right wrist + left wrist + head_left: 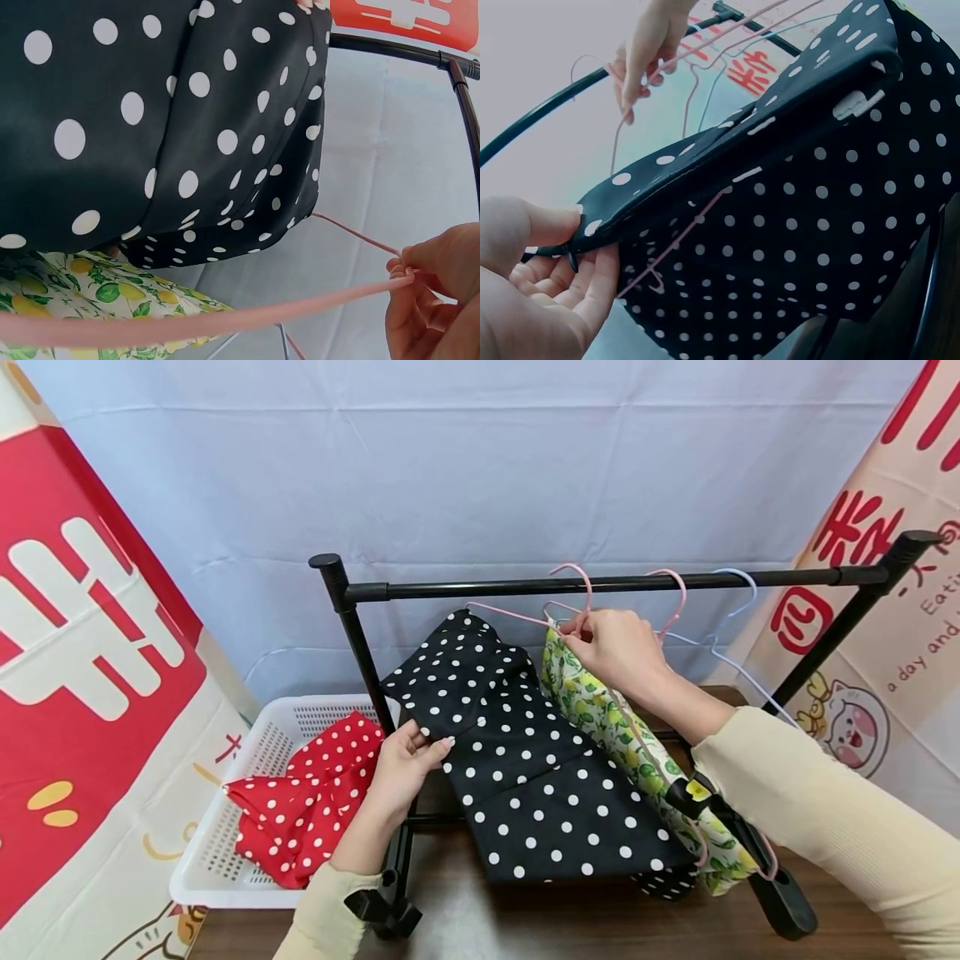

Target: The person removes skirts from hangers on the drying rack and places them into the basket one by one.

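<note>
My left hand (401, 768) pinches the edge of a black cloth garment with white polka dots (525, 760); its exact kind is unclear. In the left wrist view, thumb and fingers hold that edge (592, 225) from both sides. My right hand (618, 647) grips a pink hanger (588, 592) just below its hook, by the rail. One arm of the hanger reaches into the black garment, and in the left wrist view a pink stretch (676, 247) shows inside it. Beside it, partly covered, hangs a lemon-print garment (573, 681).
A black clothes rack rail (480, 587) spans the view. Another pink hanger (681, 593) and a blue hanger (738, 664) hang on its right part. At left stands a white perforated basket (187, 860) holding a red polka-dot cloth (322, 802). Printed drapes flank both sides.
</note>
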### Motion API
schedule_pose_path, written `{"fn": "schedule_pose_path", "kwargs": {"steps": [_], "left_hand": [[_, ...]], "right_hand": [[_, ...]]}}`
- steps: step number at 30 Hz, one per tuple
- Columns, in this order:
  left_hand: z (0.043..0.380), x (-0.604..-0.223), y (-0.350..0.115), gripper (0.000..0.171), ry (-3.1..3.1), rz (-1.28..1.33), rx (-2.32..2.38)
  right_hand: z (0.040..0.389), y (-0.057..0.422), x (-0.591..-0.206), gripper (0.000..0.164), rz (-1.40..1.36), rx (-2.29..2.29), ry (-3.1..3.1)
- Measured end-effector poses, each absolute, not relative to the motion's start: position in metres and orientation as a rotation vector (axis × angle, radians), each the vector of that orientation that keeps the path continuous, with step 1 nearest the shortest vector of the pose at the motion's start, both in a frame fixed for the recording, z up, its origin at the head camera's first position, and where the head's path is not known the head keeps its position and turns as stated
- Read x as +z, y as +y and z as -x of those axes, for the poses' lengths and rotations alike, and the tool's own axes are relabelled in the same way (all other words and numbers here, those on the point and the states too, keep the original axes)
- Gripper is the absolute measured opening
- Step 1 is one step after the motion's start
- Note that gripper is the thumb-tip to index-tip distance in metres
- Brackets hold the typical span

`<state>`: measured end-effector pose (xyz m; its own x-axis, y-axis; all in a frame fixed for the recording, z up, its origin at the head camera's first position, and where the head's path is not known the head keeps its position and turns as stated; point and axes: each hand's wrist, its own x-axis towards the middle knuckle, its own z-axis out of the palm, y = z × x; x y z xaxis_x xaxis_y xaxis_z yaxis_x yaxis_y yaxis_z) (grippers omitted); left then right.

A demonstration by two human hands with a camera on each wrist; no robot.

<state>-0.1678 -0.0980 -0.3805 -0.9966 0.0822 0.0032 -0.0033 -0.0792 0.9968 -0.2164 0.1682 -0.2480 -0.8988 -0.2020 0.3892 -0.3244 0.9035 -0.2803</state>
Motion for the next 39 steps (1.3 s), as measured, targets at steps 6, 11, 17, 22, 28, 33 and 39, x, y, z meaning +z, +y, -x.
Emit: {"fn": "schedule_pose_path", "kwargs": {"steps": [6,11,17,22,28,33,39], "left_hand": [[0.164,-0.378,-0.103,0.033,2.120,-0.094,2.240],[0.159,-0.374,-0.108,0.033,2.140,-0.100,2.247],[0.156,-0.367,-0.113,0.033,2.176,-0.111,2.245],[0.154,-0.359,-0.114,0.033,2.218,-0.128,2.238],[0.150,-0.353,-0.117,0.030,2.228,-0.171,2.295],[0.145,-0.349,-0.121,0.026,2.260,-0.230,2.308],[0.142,-0.344,-0.127,0.025,2.318,-0.216,2.295]], "right_hand": [[0.218,0.171,-0.251,0.020,-0.383,0.477,-2.720],[0.218,0.173,-0.252,0.021,-0.387,0.501,-2.709],[0.218,0.175,-0.253,0.022,-0.398,0.509,-2.680],[0.219,0.176,-0.251,0.025,-0.405,0.518,-2.665],[0.219,0.177,-0.247,0.025,-0.436,0.538,-2.668],[0.219,0.178,-0.246,0.024,-0.453,0.536,-2.683],[0.218,0.177,-0.247,0.023,-0.444,0.527,-2.704]]}}
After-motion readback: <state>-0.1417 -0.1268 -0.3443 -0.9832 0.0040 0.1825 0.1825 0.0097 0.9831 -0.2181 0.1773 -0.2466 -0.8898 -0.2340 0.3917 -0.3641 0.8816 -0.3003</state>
